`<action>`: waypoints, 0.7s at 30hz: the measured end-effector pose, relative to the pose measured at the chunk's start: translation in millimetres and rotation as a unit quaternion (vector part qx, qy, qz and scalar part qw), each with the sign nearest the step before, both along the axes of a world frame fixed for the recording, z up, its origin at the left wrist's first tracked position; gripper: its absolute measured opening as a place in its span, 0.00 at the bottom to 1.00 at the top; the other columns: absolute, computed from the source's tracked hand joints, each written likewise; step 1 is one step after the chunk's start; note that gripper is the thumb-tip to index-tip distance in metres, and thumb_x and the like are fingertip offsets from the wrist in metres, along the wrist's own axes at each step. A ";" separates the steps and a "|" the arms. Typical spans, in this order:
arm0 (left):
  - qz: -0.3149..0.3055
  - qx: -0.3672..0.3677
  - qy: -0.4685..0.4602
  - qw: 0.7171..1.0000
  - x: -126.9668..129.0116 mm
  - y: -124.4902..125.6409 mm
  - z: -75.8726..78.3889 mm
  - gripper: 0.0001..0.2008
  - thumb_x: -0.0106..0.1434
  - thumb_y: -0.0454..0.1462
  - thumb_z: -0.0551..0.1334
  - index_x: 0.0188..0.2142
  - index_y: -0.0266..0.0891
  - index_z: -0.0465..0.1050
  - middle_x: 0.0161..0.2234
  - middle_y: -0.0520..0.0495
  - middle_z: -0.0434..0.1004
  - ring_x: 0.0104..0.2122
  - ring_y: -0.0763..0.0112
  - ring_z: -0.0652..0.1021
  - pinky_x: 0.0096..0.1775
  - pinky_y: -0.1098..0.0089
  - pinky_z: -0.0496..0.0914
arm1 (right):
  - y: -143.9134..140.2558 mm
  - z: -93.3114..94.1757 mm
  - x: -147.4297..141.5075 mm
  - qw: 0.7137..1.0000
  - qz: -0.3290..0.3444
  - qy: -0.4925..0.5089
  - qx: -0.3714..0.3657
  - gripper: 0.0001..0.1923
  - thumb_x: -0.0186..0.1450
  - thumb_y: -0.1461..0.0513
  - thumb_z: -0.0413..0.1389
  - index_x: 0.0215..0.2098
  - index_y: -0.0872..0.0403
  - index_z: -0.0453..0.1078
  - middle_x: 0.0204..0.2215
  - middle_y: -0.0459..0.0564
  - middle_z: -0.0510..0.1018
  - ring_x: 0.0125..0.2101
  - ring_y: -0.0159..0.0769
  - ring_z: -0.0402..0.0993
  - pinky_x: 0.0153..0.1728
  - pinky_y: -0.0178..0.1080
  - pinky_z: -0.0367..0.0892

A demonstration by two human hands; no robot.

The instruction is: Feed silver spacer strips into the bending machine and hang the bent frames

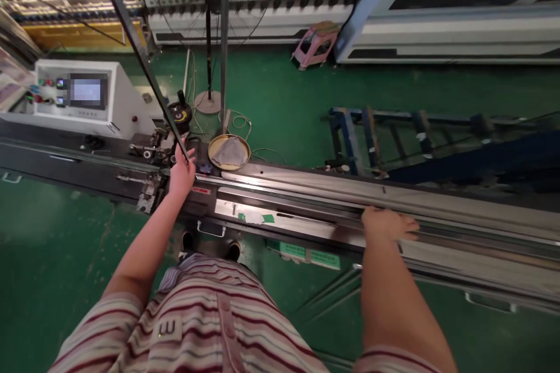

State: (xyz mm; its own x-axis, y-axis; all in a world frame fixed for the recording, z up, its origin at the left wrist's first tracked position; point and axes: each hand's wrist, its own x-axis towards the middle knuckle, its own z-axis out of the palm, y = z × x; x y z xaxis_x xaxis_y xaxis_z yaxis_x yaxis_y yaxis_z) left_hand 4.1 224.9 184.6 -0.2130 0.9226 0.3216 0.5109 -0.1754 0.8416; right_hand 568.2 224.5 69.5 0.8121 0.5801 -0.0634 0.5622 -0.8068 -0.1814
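My left hand (181,175) is closed around the lower end of a long, narrow dark strip (140,49), which slants up out of view to the upper left. Beside that hand sit small metal clamp fittings (151,189) on the bench machine. My right hand (387,224) lies over the long metal rail (306,195), fingers stretched out to the right. Whether anything lies beneath its palm is hidden. Between the hands, a round shallow tin (214,161) with a grey cloth (231,151) in it stands at the bench's back edge.
A control box (118,99) with a screen stands on the left of the bench. Behind are a standing fan (209,70), an upright bar (224,41), a pink stool (315,46) and blue metal frames (347,137). Handles (211,232) stick out along the bench's front.
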 end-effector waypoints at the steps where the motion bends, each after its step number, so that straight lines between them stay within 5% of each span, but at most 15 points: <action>1: 0.008 0.001 -0.001 1.000 -16.7 0.8 -0.4 0.39 0.66 0.31 0.57 0.71 0.44 0.40 0.54 0.37 0.76 0.45 0.64 0.82 0.49 0.64 0.75 | -0.4 -1.6 -12.5 1.000 0.000 0.004 -0.004 0.28 0.65 0.57 0.50 0.57 0.67 0.72 0.61 0.83 0.60 0.64 0.66 0.49 0.58 0.67 0.47; 7: 0.039 0.013 -0.003 0.999 -114.2 5.1 1.2 0.38 0.65 0.31 0.57 0.71 0.44 0.42 0.53 0.37 0.77 0.44 0.64 0.82 0.47 0.65 0.76 | 3.5 -3.6 -97.8 0.995 0.094 -0.006 -0.038 0.27 0.68 0.56 0.46 0.51 0.67 0.76 0.49 0.81 0.74 0.61 0.64 0.57 0.55 0.66 0.50; 16: 0.074 0.018 0.019 0.997 -261.4 13.8 2.6 0.37 0.65 0.31 0.57 0.69 0.40 0.41 0.54 0.35 0.76 0.46 0.64 0.81 0.48 0.65 0.75 | 1.4 -11.6 -240.1 0.977 0.187 -0.101 -0.016 0.27 0.68 0.53 0.46 0.44 0.67 0.78 0.40 0.72 0.79 0.51 0.60 0.69 0.55 0.63 0.55; 21: 0.141 -0.002 0.024 0.990 -327.5 11.3 23.4 0.35 0.65 0.30 0.59 0.68 0.34 0.45 0.52 0.34 0.77 0.45 0.63 0.80 0.50 0.62 0.74 | -6.8 -1.1 -308.5 0.957 0.272 -0.102 0.008 0.28 0.69 0.52 0.43 0.45 0.65 0.77 0.42 0.71 0.79 0.51 0.57 0.69 0.58 0.64 0.51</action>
